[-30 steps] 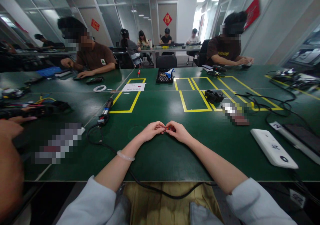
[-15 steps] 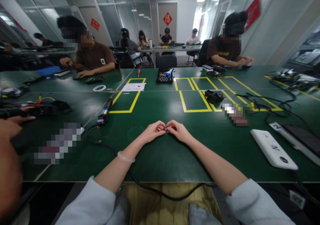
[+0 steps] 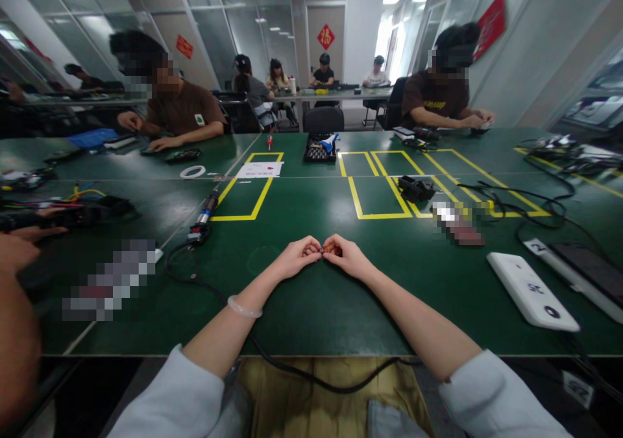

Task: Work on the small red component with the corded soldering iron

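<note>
My left hand (image 3: 299, 256) and my right hand (image 3: 348, 256) meet fingertip to fingertip over the green table (image 3: 341, 321). Both are closed in a pinch around a tiny dark part (image 3: 322, 251), too small to name. A bit of orange-red shows inside the curled fingers of my right hand; whether it belongs to the same part, I cannot tell. To the left of my hands lies a corded, pen-shaped tool (image 3: 205, 216) with blue and red bands.
A white power bank-like device (image 3: 533, 292) lies at the right, near tangled black cables (image 3: 525, 198). Beyond are a black block (image 3: 416, 189), a black tray of small parts (image 3: 318, 148) and a white sheet (image 3: 259, 169). Another person's arm (image 3: 19, 308) reaches in at left.
A spot of orange-red now shows at the fingers of my right hand. Both hands stay in nearly the same place, still pinched together.
</note>
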Motion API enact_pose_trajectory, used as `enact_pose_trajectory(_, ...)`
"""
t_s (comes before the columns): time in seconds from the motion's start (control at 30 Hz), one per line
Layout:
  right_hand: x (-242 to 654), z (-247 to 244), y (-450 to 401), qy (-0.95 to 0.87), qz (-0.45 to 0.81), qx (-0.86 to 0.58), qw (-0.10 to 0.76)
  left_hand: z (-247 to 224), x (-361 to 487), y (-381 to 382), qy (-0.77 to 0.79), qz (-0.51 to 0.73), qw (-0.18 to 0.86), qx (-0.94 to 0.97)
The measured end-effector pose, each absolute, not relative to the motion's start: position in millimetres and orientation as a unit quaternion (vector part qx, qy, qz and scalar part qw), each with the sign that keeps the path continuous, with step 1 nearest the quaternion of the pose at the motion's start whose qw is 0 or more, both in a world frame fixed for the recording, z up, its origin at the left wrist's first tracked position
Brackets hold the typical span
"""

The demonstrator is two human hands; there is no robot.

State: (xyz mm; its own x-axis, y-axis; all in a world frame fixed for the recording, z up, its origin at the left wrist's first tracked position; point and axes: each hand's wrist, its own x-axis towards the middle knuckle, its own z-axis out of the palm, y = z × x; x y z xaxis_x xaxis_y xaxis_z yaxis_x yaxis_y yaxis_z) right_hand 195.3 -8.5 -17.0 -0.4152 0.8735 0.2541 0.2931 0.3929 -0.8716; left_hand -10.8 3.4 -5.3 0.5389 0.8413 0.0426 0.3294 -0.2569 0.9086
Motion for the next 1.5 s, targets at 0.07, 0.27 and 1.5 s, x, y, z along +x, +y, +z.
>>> enact_pose_trajectory(0.07,195.4,-17.0,-7.9,-0.756,0.365,-0.396,0.372,-5.2,-10.6,3.6,0.395,0.274,0.465,0.744)
enact_pose_trajectory(0.27,195.8,-14.1,-7.6,-0.759,0.342,-0.412,0.370,-2.9,-10.1,2.7,0.393,0.269,0.480,0.737)
enact_pose_trajectory(1.5,196.9,-19.1,-5.4,-0.750,0.374,-0.407,0.364,22.5,-191.5,36.0,0.791,0.046,-0.049,0.608)
